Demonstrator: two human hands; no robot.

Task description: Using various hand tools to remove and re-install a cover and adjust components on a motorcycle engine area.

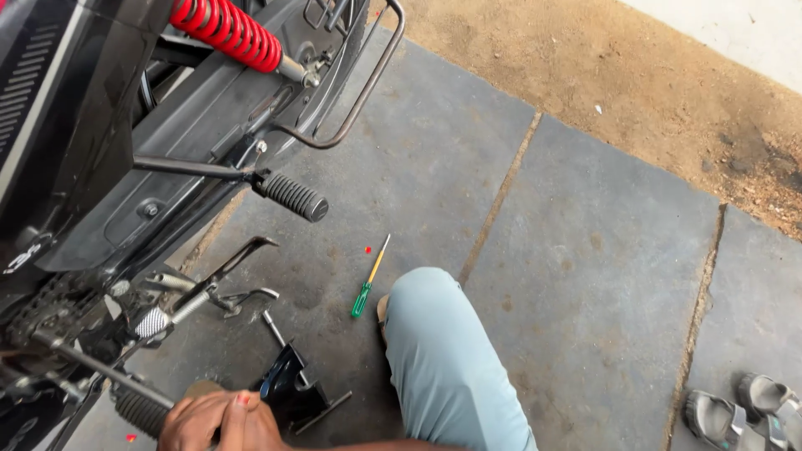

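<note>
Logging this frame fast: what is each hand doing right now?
Left hand: not in view.
Right hand: closed, fingers curled at the bottom edge beside the motorcycle footpeg; what it grips cannot be told.

A green-handled screwdriver [368,277] with a yellow shaft lay on the grey stone slabs [585,250], just beside a light-blue trouser knee [443,351]. A pair of grey sandals [743,413] rested at the lower right. A red coil spring [227,32] sat at the upper left. Bare brown earth [652,75] bordered the slabs.
</note>
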